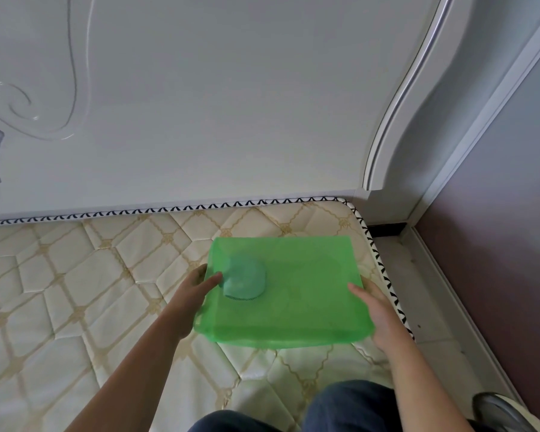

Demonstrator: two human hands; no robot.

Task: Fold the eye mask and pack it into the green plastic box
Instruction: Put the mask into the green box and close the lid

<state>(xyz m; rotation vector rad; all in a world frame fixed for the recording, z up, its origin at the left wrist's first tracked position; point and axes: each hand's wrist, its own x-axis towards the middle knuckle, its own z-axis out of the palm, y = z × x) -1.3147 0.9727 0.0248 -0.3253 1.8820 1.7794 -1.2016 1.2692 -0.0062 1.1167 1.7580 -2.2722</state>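
Both hands are on the translucent green plastic box (296,310) over the quilted cream mattress (75,291). The left hand (197,286) grips its left edge, thumb on top, and the right hand (376,310) grips the right edge. Inside, far left, sits the folded teal eye mask (245,280), seen through the plastic.

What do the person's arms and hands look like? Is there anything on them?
The left arm and right arm are bare to the picture's edge: no sleeves show. The left hand and right hand wear no gloves, and no watch, bracelet or ring shows. Dark blue trousers show at the bottom.
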